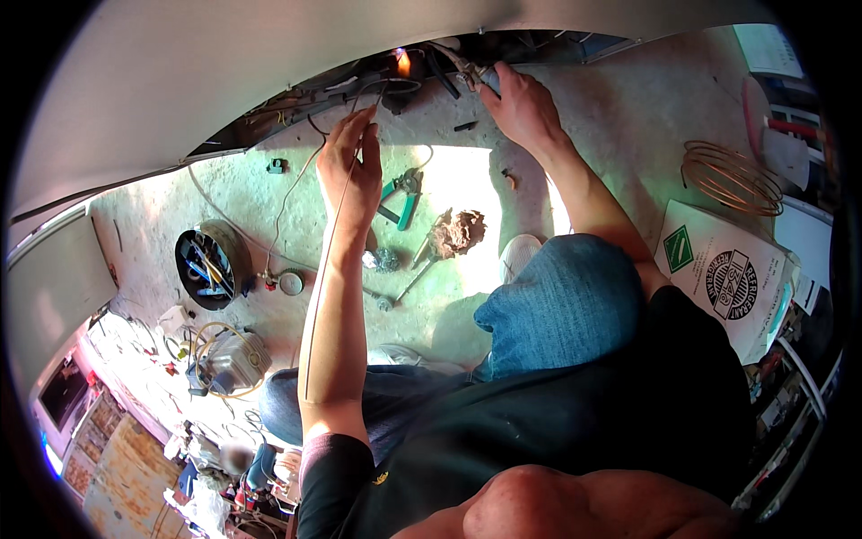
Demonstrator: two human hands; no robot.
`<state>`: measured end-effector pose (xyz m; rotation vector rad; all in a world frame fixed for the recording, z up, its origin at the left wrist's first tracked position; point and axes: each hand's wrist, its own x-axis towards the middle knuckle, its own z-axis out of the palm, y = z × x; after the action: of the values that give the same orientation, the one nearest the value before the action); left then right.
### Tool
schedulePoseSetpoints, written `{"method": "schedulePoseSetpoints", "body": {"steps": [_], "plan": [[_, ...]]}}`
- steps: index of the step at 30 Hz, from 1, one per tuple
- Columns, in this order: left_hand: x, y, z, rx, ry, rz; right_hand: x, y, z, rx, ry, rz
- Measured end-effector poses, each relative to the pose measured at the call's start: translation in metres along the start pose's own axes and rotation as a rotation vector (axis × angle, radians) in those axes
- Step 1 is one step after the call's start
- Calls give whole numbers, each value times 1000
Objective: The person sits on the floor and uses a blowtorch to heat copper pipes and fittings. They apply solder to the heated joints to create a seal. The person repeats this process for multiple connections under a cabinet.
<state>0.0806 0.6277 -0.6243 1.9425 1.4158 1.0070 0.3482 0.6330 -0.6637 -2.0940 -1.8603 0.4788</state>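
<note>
My left hand [352,166] is raised to the underside opening of a large pale metal cabinet [180,90]. Its fingers pinch a long thin rod [308,373], whose tail runs back along my forearm. Across from it, my right hand [523,106] is wrapped round the grey-blue handle of a gas torch [490,79]. The torch's metal head points into the opening. An orange flame [403,63] burns there among dark tubes and parts. A looped thin tube [404,86] hangs close to my left fingertips. The exact spot under the flame is too dark to make out.
Green-handled pliers [409,202] and a rusty brown lump [458,234] lie on the concrete floor. Further left stand a round tool tub [214,265] and a vacuum-pump-like machine [233,361]. Coiled copper tubing [732,177] and a white carton [718,274] are at right.
</note>
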Motion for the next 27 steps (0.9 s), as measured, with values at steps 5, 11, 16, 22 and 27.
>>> {"method": "schedulePoseSetpoints", "body": {"steps": [5, 11, 16, 22, 27], "plan": [[1, 2, -1, -11, -1, -5, 1, 2, 3, 15, 6, -7], [1, 1, -2, -19, -2, -30, 1, 1, 2, 16, 2, -3], [2, 1, -2, -29, -6, -41, 2, 1, 4, 18, -14, 6], [1, -1, -1, -26, -8, -35, 2, 3, 4, 26, -16, 13], [2, 1, 0, -57, 6, -59, 2, 1, 2, 17, -22, 11]]}}
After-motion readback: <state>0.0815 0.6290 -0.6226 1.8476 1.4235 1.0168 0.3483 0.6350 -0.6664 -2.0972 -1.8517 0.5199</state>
